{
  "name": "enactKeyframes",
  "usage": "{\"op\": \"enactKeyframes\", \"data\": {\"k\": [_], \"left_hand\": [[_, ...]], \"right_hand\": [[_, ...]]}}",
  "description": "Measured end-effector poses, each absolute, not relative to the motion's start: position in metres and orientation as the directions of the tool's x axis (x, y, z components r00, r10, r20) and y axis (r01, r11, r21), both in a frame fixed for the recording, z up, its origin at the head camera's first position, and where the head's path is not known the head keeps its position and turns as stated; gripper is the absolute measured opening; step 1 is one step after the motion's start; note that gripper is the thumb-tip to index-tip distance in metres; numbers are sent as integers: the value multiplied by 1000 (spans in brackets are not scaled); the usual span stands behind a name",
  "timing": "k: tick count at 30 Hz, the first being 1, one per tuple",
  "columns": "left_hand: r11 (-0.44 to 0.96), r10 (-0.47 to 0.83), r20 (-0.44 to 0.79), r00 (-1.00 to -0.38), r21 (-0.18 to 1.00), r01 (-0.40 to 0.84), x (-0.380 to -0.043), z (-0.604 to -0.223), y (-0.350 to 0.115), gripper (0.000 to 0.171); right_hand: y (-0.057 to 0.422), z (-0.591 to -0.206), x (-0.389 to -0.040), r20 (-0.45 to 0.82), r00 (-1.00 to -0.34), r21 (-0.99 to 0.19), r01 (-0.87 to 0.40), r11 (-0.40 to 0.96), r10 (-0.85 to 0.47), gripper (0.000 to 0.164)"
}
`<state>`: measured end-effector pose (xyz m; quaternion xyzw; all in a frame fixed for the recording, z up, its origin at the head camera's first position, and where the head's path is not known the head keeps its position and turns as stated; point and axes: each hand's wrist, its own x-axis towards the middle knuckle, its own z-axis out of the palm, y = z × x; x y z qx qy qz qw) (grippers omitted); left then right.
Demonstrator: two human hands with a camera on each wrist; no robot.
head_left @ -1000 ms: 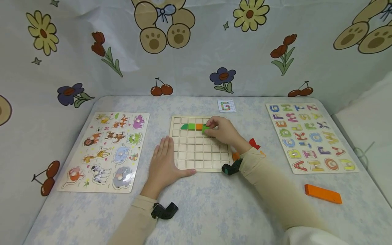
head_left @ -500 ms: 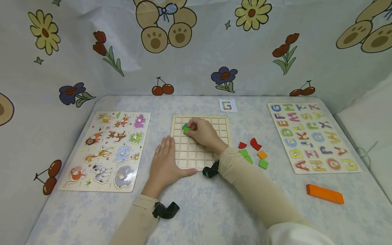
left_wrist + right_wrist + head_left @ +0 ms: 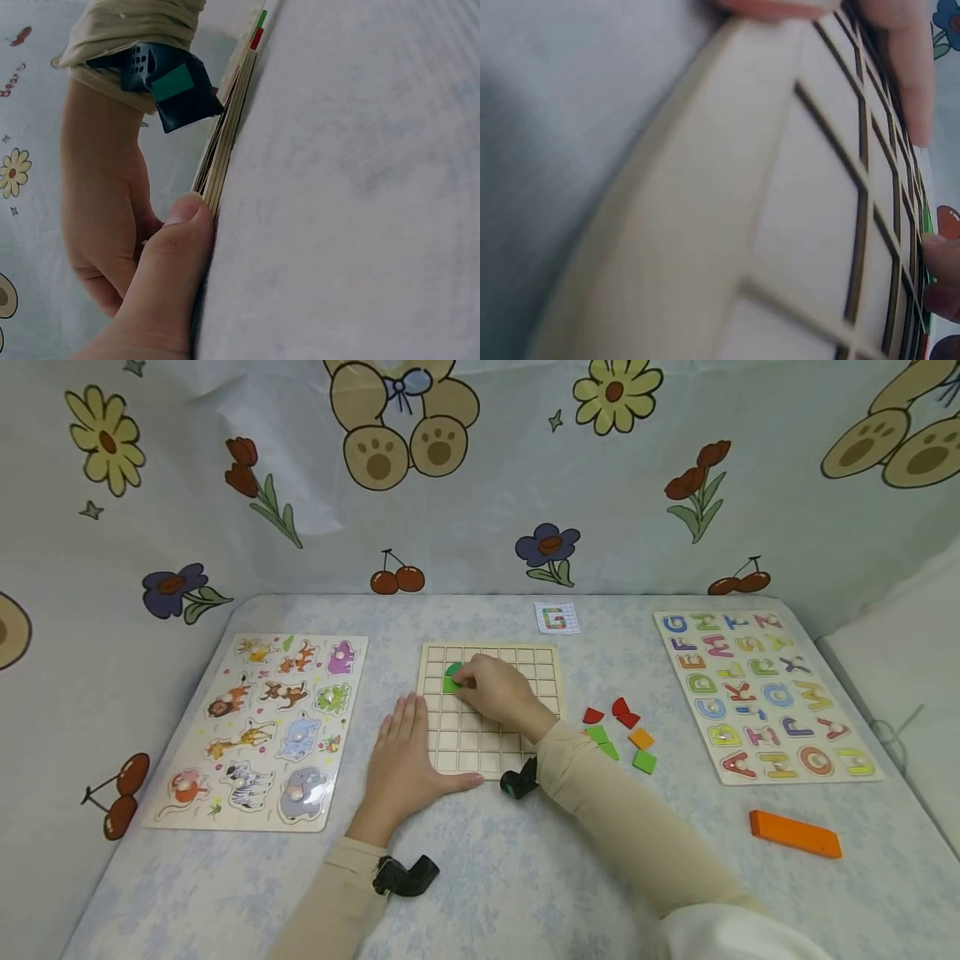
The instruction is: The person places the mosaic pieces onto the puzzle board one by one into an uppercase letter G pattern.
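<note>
A wooden grid board (image 3: 457,742) lies mid-table. My left hand (image 3: 405,758) rests flat along its left side, thumb on the near edge; the left wrist view shows that thumb (image 3: 171,251) against the board's rim (image 3: 225,161). Over the upper left cells, my right hand (image 3: 498,689) pinches a light green square tile (image 3: 449,686), which sits just below a dark green rounded tile (image 3: 453,668). In the right wrist view its fingertips (image 3: 943,259) touch green at the far side of the grid. The other tiles of that row are hidden behind the hand.
Loose red pieces (image 3: 622,709), green tiles (image 3: 644,762) and an orange tile (image 3: 641,738) lie right of the board. A pattern card (image 3: 557,618) lies behind it. An animal puzzle (image 3: 247,710), a letter puzzle (image 3: 761,693) and an orange block (image 3: 795,834) flank the work.
My right hand has moved left along the board, carrying the green square tile to beneath the dark green one, and has lowered it. The loose pieces at right are uncovered. My left hand stays put.
</note>
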<state>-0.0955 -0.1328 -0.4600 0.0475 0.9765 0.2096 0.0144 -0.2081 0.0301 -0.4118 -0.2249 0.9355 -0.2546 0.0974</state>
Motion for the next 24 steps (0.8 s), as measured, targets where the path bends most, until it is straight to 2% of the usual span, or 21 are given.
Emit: {"op": "enactKeyframes", "data": {"k": [3, 6, 12, 17, 24], "left_hand": [[908, 97, -10, -995, 409, 85, -95, -460, -132, 148], [912, 96, -14, -995, 402, 82, -95, -460, -132, 148], [910, 89, -18, -996, 408, 74, -96, -460, -132, 149], [907, 89, -22, -996, 415, 72, -96, -460, -132, 148], [899, 94, -10, -995, 430, 81, -95, -461, -132, 148]], "right_hand": [[39, -406, -204, -84, -848, -488, -422, 764, -523, 24], [52, -399, -198, -95, -835, -507, -428, 748, -542, 24], [92, -387, -185, -76, -869, -564, -366, 740, -488, 27], [130, -382, -178, -64, -896, -556, -334, 761, -439, 28], [173, -384, -167, -197, -883, -505, -282, 816, -426, 22]]}}
